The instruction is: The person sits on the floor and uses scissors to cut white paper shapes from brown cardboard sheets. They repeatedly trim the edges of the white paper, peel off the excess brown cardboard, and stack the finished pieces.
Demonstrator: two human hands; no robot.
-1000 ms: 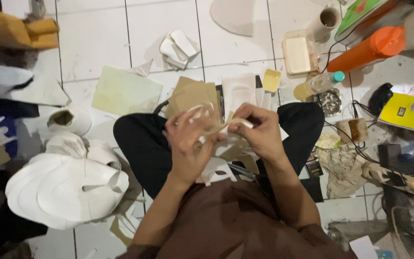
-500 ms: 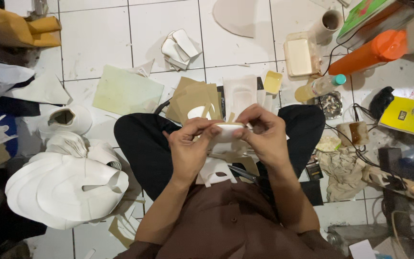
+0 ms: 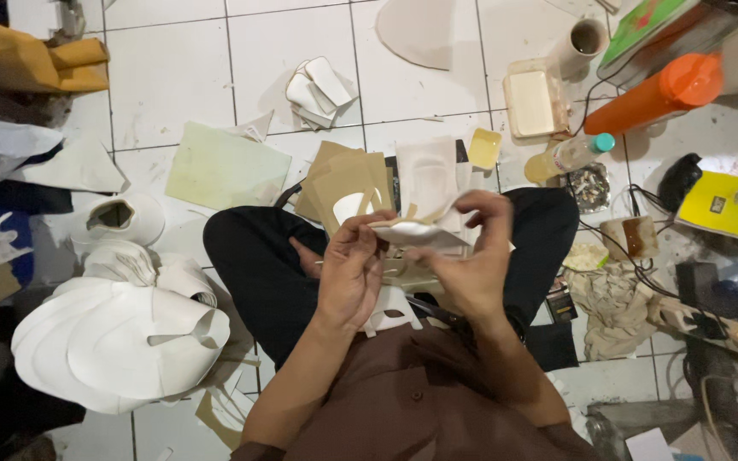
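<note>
**Both hands bending a cut white sheet piece over the lap**

Head view: the person sits cross-legged on a white tiled floor (image 3: 172, 77). The left hand (image 3: 350, 277) and the right hand (image 3: 471, 256) meet just above the lap, both closed on a thin white cut-out piece (image 3: 416, 230); the left fingers pinch its near end, and the right thumb and fingers curl over its far edge. The piece lies roughly flat between them, slightly bowed. Just beyond it, on the floor, rest brown card templates (image 3: 348, 183) and a pale green sheet (image 3: 226, 166). To the person's left sits a stack of white curved shells (image 3: 113, 341). To the right stand an orange bottle (image 3: 655, 90), a shallow cream tray (image 3: 533, 101) and a small bottle with a teal cap (image 3: 570, 155).

As a judgement, shaping such thin material goes best with a close grip on each side of the bend and even, gentle pressure, so that it curves rather than creases or tears.
</note>
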